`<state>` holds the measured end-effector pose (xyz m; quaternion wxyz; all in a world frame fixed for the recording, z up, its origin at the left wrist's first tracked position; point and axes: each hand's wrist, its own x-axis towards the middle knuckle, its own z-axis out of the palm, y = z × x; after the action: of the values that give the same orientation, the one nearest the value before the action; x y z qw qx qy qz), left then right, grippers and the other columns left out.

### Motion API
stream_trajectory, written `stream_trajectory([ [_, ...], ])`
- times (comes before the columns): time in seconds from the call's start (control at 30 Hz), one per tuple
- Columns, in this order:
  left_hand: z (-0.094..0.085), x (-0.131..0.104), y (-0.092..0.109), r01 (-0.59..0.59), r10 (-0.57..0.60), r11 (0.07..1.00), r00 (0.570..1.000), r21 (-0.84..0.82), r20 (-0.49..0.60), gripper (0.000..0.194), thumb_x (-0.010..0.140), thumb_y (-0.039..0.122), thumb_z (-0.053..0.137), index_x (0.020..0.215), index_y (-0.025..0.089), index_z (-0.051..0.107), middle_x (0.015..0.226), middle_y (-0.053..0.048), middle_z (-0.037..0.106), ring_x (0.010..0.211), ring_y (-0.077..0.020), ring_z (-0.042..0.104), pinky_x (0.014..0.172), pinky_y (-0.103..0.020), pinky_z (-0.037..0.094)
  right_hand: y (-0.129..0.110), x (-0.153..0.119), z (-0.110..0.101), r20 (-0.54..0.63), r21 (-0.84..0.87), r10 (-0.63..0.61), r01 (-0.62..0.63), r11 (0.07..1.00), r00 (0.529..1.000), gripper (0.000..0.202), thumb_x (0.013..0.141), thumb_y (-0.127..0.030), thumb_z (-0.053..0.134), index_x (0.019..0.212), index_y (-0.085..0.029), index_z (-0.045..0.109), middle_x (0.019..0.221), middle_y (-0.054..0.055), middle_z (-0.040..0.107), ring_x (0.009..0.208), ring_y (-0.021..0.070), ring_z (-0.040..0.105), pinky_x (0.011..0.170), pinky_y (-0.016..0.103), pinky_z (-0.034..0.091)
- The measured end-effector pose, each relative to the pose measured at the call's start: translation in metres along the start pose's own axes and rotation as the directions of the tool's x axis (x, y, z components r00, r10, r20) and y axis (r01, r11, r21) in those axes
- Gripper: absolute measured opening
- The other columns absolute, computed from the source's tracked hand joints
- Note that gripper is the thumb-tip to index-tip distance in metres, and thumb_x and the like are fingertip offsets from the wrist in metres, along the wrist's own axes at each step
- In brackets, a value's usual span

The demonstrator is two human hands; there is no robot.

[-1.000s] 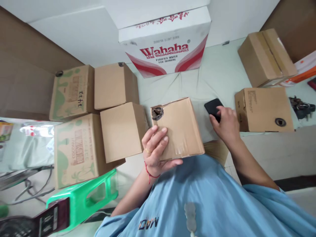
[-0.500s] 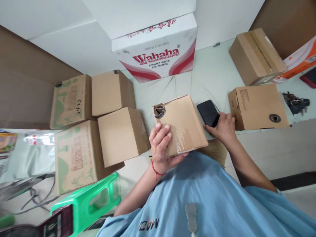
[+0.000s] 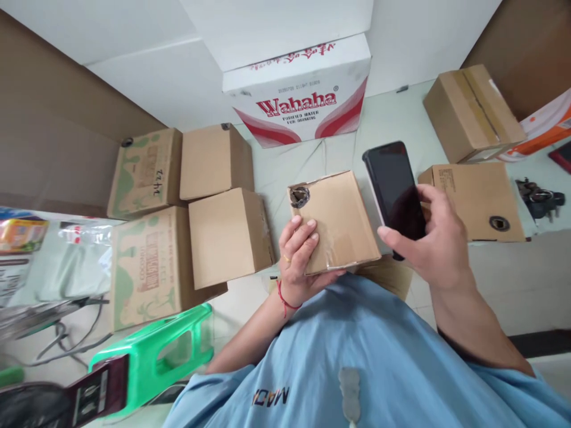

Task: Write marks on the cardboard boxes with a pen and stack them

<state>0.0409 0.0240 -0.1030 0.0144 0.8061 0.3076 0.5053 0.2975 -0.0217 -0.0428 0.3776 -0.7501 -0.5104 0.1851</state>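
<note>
My left hand (image 3: 298, 255) grips the lower left corner of a small cardboard box (image 3: 341, 220), its fingers over the front and its thumb at the bottom edge. A ragged, dark-rimmed hole shows in that box's upper left corner. To the right, my right hand (image 3: 430, 238) holds a black smartphone (image 3: 396, 193) raised above the table, thumb along the left side and fingers on the right side. The phone's screen is dark and faces up. A gap separates phone and box.
Several cardboard boxes (image 3: 218, 241) stand on the left, above a green stool (image 3: 178, 345). A white Wahaha carton (image 3: 303, 101) is at the back of the table (image 3: 383, 113). Two more boxes (image 3: 477, 196) and some keys (image 3: 539, 196) lie on the right.
My right hand has lifted the phone off the table, closer to the camera. My left hand still holds the box in nearly the same place. The view has shifted slightly.
</note>
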Motion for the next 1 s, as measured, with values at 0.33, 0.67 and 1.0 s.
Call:
stream_trajectory([
  [0.33,-0.007,0.007,-0.003,0.026,-0.020,0.995,0.998,-0.097,0.059,0.027,0.109,0.047,0.057,0.123,0.026,0.067,0.118,-0.009,0.077,0.117,-0.0272,0.075,0.107,-0.047,0.061,-0.094,-0.045,0.023,-0.014,-0.020,-0.411,0.411,0.912,0.912,0.079,0.086,-0.038,0.080,0.152,-0.019,0.042,0.140,0.020,0.053,0.128,0.0381,0.062,0.088,0.053,0.070],
  [0.67,-0.039,0.056,-0.015,-0.046,0.054,0.997,0.989,-0.062,0.141,0.012,0.103,0.028,0.068,0.111,0.021,0.073,0.121,-0.011,0.079,0.118,-0.0297,0.068,0.103,-0.048,0.057,-0.087,-0.041,0.026,-0.106,-0.037,-0.387,0.385,0.922,0.916,0.079,0.086,-0.045,0.082,0.150,-0.022,0.042,0.138,0.017,0.054,0.128,0.0368,0.060,0.093,0.056,0.069],
  [1.0,-0.034,0.068,-0.006,-0.008,0.059,0.980,0.966,-0.197,0.250,0.015,0.102,0.012,0.063,0.107,0.021,0.074,0.109,-0.007,0.083,0.108,-0.0236,0.076,0.097,-0.042,0.063,-0.075,-0.039,0.027,-0.166,-0.047,-0.411,0.409,0.911,0.896,0.081,0.087,-0.052,0.082,0.150,-0.021,0.042,0.135,0.017,0.054,0.130,0.0376,0.057,0.099,0.060,0.066],
])
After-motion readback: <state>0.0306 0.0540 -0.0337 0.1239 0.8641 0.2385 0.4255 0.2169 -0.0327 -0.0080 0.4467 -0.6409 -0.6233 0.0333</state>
